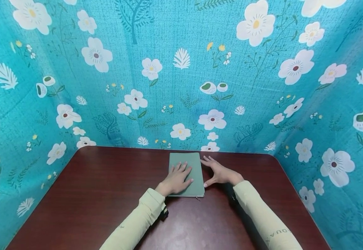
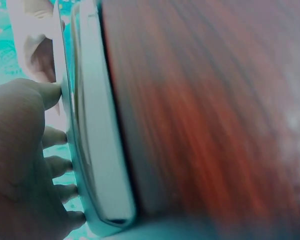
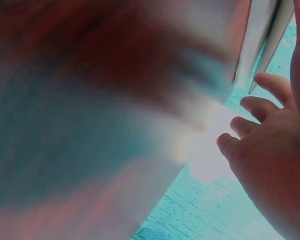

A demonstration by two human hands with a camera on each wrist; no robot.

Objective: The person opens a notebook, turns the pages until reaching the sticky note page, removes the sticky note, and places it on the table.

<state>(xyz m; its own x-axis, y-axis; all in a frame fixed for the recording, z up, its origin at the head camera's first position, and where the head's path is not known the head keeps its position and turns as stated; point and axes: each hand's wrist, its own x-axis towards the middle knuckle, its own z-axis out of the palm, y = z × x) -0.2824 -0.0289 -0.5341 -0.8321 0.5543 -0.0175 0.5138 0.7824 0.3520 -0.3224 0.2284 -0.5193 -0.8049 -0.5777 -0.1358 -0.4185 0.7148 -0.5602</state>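
A grey-green notebook (image 1: 197,173) lies at the far middle of the table, a small ribbon-like tail (image 1: 197,198) showing at its near edge. My left hand (image 1: 176,180) rests on the cover with fingers spread. The left wrist view shows the pale page block (image 2: 99,125) edge-on, with a narrow gap under the cover where the fingertips (image 2: 60,166) touch it. Beside the notebook's right edge is my right hand (image 1: 220,173), fingers and thumb apart and extended toward that edge. In the right wrist view its fingertips (image 3: 247,102) are close to the notebook's corner.
The dark red-brown table (image 1: 106,194) has a glossy patch in front of the notebook. A turquoise floral cloth (image 1: 168,97) hangs behind the table and along both sides. Black wrist devices (image 1: 163,212) show under the pale sleeves (image 1: 137,222).
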